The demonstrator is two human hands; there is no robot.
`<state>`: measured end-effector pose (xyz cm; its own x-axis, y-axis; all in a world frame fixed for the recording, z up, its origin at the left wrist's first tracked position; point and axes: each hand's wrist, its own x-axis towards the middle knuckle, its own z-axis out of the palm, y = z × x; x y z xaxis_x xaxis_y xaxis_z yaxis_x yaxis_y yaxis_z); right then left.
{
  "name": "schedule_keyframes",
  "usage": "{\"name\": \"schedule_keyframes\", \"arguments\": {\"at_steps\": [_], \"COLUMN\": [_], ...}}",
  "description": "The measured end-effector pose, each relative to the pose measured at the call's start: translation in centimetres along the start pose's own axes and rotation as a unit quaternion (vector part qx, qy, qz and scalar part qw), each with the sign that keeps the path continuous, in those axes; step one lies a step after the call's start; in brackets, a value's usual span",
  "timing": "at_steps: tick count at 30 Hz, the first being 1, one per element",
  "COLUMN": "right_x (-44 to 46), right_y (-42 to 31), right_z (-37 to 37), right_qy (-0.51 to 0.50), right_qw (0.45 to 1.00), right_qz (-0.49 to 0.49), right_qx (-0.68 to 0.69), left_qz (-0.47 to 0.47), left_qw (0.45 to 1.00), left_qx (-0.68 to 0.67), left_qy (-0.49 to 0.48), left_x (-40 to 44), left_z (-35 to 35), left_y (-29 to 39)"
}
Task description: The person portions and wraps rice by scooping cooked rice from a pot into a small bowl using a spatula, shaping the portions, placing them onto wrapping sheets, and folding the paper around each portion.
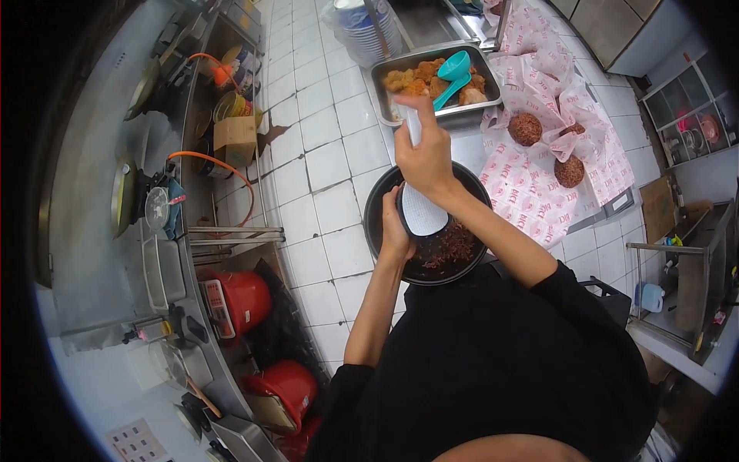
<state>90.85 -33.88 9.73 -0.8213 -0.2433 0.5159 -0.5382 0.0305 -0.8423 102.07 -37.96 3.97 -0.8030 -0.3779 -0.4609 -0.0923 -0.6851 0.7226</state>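
My right hand (pixel 425 150) is wrapped round the handle of a white rice paddle (pixel 425 212), whose broad dimpled blade points down. Under the blade is a small dark, rounded vessel, mostly covered, that looks like a bowl; my left hand (pixel 396 227) grips it from the side. Both hands are over a black pot (pixel 376 202) that contains loose reddish-brown rice (pixel 454 248). To the right, rounded rice mounds (pixel 525 129) rest on printed red-and-white paper sheets (pixel 531 196).
Beyond the pot is a metal tray (pixel 375 96) of orange-yellow food pieces with a teal ladle (pixel 454 66) and a teal spoon (pixel 451 92). Stacked bowls (pixel 363 31) in plastic stand behind. A metal counter (pixel 206 308) with red cookers (pixel 246 302) lines the left.
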Motion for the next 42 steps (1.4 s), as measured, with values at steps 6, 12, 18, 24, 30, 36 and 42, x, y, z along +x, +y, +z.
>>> {"name": "schedule_keyframes", "arguments": {"at_steps": [6,12,18,24,30,36,42], "right_x": [-1.1,0.6,4.0,-0.9,-4.4,-5.6,-6.8], "right_y": [1.2,1.4,2.4,3.2,4.5,5.4,5.6], "right_z": [1.3,0.9,-4.6,-6.1,-6.5,-6.1,-6.3], "right_qy": [0.048,0.015,0.008,-0.116,-0.450,-0.494,-0.469], "right_qw": [0.997,0.997,0.989,0.984,0.878,0.858,0.863], "right_qz": [-0.052,-0.056,0.121,0.081,0.155,0.140,0.173], "right_qx": [0.022,0.049,0.089,0.105,0.057,-0.014,-0.076], "left_qz": [-0.006,-0.002,-0.007,0.060,0.121,0.090,0.117], "left_qw": [0.999,0.997,0.999,0.998,0.991,0.988,0.963], "left_qx": [0.047,0.073,0.024,0.004,0.026,0.116,0.240], "left_qy": [-0.011,-0.015,-0.039,0.015,0.054,0.056,-0.031], "left_x": [0.2,1.4,0.6,-0.2,0.2,-0.3,-0.7], "left_z": [-0.5,-1.3,-2.2,-4.6,-7.8,-7.3,-5.1], "left_y": [0.9,1.7,2.9,4.7,4.7,4.2,5.3]}}
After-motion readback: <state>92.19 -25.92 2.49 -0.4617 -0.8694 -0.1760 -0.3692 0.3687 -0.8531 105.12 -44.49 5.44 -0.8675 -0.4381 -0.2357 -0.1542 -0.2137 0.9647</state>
